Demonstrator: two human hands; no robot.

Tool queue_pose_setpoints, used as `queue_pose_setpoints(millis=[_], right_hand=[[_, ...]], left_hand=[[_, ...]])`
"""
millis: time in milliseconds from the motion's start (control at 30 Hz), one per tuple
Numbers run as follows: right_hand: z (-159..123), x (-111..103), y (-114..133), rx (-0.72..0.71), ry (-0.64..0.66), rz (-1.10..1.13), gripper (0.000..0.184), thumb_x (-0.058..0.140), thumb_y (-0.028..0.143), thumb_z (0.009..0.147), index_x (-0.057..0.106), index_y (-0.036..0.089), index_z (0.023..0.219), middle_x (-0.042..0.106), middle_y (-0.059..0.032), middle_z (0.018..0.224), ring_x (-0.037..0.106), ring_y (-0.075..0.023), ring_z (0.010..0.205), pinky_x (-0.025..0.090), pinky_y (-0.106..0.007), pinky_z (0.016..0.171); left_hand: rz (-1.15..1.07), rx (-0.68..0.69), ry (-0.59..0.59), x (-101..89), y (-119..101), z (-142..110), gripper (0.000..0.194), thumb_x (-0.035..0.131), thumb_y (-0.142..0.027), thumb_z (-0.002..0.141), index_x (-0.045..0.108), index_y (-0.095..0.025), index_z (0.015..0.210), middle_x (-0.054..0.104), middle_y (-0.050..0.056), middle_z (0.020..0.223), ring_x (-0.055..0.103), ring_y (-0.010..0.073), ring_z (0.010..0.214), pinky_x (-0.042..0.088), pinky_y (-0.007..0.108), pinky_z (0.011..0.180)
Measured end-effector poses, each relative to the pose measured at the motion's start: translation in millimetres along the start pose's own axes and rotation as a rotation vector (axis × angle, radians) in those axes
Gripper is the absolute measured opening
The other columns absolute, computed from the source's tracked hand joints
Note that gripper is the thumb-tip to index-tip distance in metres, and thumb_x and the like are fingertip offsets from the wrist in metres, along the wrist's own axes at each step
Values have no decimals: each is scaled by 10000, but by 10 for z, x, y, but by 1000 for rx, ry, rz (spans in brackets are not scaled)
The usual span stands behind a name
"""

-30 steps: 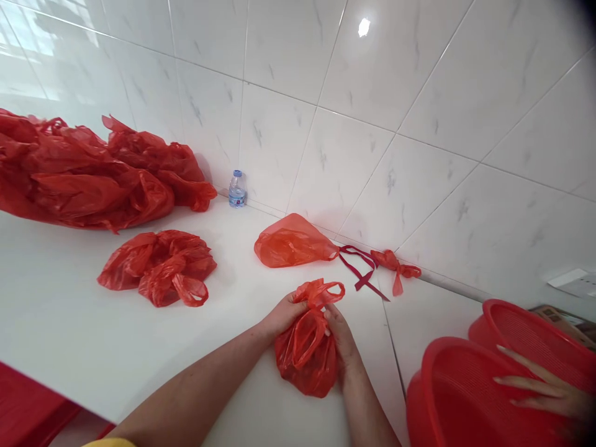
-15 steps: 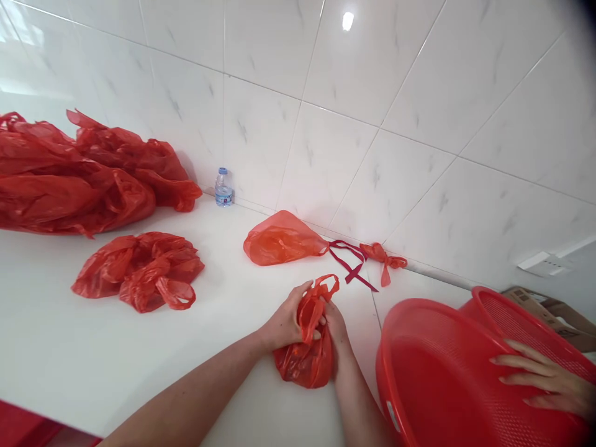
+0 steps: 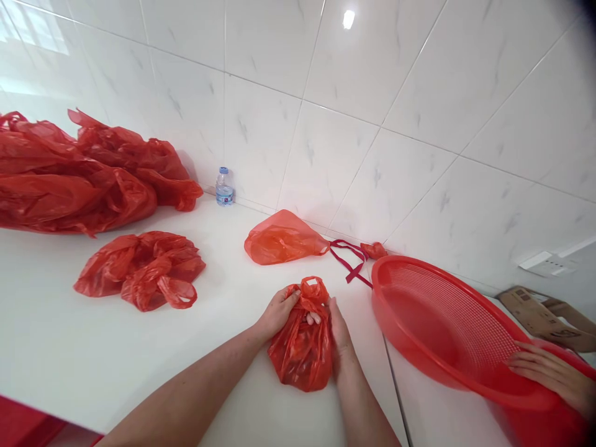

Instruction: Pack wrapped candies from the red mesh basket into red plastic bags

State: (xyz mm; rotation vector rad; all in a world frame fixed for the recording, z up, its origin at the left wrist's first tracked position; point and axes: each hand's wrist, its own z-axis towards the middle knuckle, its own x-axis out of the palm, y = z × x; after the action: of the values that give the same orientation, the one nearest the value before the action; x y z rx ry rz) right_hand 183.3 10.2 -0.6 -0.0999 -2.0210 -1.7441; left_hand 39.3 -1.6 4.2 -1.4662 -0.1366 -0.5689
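Observation:
A red plastic bag (image 3: 302,357), with something inside that I cannot make out, stands on the white table in front of me. My left hand (image 3: 278,313) pinches its gathered top on the left, thumb on the plastic. From the other side my right hand (image 3: 338,326) grips the neck, and fingertips show through the gap below the handle loop. Behind it lies a flatter, lighter red bag (image 3: 285,239) beside a dark red ribbon (image 3: 350,257). Further left rests a crumpled red bag (image 3: 142,270).
A large heap of red bags (image 3: 84,174) fills the back left. A water bottle (image 3: 224,187) stands by the tiled wall. On the right, another person's hand (image 3: 549,372) holds a red perforated basket (image 3: 419,335). Beyond it is a cardboard box (image 3: 549,320).
The bag's top is spread wider between my hands, and my left hand has moved slightly left. The other person's basket has shifted and turned, covering part of the small knotted bag by the wall.

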Motion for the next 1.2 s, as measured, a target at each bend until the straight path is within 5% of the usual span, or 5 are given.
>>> queue_pose_setpoints(millis=[133, 500, 700, 867, 1200], right_hand=[[3, -17, 8, 85, 91, 209, 518, 449, 719, 781, 605, 228, 839, 531, 11, 596, 495, -147, 552, 447, -307, 573], [82, -118, 46, 69, 132, -183, 387, 770, 302, 622, 532, 247, 921, 610, 34, 768, 555, -131, 656, 452, -264, 630], [99, -86, -28, -74, -51, -499, 397, 714, 277, 662, 527, 247, 1011, 600, 29, 746, 535, -140, 631, 435, -257, 572], [101, -69, -61, -139, -137, -653, 120, 644, 223, 665, 576, 216, 765, 585, 30, 679, 492, -137, 623, 391, -244, 547], [51, -154, 62, 22, 220, -286, 499, 742, 373, 660, 563, 243, 1107, 616, -58, 1088, 589, -222, 939, 484, -341, 793]], left_hand=[[130, 5, -134, -41, 64, 7, 269, 474, -372, 869, 628, -181, 978, 699, 62, 884, 635, 207, 822, 473, 352, 819], [130, -13, -177, -91, 97, 2, 342, 467, -423, 879, 586, -208, 1116, 651, 50, 962, 612, 193, 883, 453, 352, 852], [176, -30, -84, -41, 68, -29, 265, 626, -365, 776, 572, -201, 976, 660, 43, 917, 612, 194, 841, 464, 324, 758], [377, 21, -183, -76, 141, 7, 95, 588, -186, 710, 495, -193, 731, 540, -43, 679, 489, 109, 619, 372, 228, 567], [414, 66, -297, -126, 180, 31, 76, 522, -137, 650, 492, -196, 688, 534, -42, 674, 473, 121, 639, 372, 238, 590]])
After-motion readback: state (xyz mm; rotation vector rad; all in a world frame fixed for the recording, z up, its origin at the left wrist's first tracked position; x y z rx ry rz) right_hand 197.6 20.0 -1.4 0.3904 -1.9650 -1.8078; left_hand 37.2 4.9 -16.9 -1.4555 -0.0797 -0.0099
